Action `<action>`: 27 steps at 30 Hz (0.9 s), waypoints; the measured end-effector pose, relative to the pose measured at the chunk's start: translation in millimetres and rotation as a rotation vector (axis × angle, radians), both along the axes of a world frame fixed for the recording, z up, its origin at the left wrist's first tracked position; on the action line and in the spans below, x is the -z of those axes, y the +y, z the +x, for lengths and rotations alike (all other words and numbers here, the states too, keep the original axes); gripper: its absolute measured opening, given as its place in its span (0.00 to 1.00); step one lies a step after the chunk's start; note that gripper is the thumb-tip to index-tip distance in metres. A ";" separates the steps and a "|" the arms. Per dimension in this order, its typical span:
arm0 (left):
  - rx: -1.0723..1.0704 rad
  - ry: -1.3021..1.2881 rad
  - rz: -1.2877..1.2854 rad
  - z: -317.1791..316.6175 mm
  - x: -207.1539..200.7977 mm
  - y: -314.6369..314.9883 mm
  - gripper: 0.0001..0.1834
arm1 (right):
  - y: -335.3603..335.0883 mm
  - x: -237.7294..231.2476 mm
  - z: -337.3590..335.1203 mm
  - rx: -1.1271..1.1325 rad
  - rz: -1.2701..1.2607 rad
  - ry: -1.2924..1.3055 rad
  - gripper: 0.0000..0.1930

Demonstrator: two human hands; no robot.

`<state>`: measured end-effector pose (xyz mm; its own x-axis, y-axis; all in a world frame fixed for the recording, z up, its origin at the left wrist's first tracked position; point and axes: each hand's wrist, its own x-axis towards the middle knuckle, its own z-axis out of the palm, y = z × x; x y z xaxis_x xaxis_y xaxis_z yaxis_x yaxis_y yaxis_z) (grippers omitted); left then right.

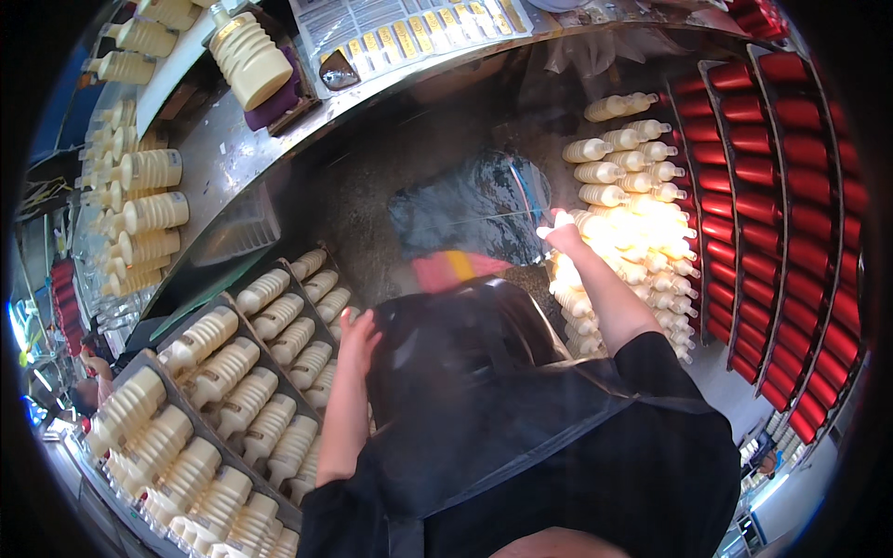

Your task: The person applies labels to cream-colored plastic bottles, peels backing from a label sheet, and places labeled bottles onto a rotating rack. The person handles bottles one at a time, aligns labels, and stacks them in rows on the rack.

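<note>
Reaching to the right of centre, the right hand [561,232] is at the left edge of a stack of cream bottles [637,163], which fills the centre right of the frame under a strong glare. The hand is washed out by that light, so I cannot tell whether it grasps a bottle, only touches one or is just beside them. The left hand [358,339], left of centre, is released and empty, its fingers apart, near the cream ribbed bottles [265,395] that lie in dark-divided rows across the lower left.

Between the hands, around the middle of the frame, a dark bluish plastic sheet [456,209] lies on the floor, with a pink cloth [430,273] bearing a yellow stripe just below it. Red cylinders [805,149] lie in rows along the right side. At upper left, a single ribbed bottle [249,63] leans on a workbench [203,163].
</note>
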<state>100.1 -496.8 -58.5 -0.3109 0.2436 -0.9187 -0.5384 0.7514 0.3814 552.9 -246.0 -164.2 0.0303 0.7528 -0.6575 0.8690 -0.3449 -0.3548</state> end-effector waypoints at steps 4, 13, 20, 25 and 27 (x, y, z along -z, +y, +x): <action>0.175 -0.017 -0.014 -0.2 77.1 74.1 0.62 | 25.9 36.4 -14.2 0.141 0.057 0.046 0.52; -0.176 -0.281 -0.114 42.9 241.2 121.0 0.50 | 68.2 136.0 -24.4 0.564 0.013 0.418 0.43; -0.446 -0.468 0.041 48.2 282.6 112.7 0.45 | 66.0 114.8 -50.1 0.605 0.150 0.244 0.39; -0.501 -0.299 0.139 -18.0 243.6 118.5 0.42 | 92.7 85.5 -139.3 0.253 0.187 -0.037 0.38; -0.498 -0.220 0.195 -62.3 227.9 134.3 0.41 | 108.9 80.1 -188.6 0.209 0.186 0.095 0.40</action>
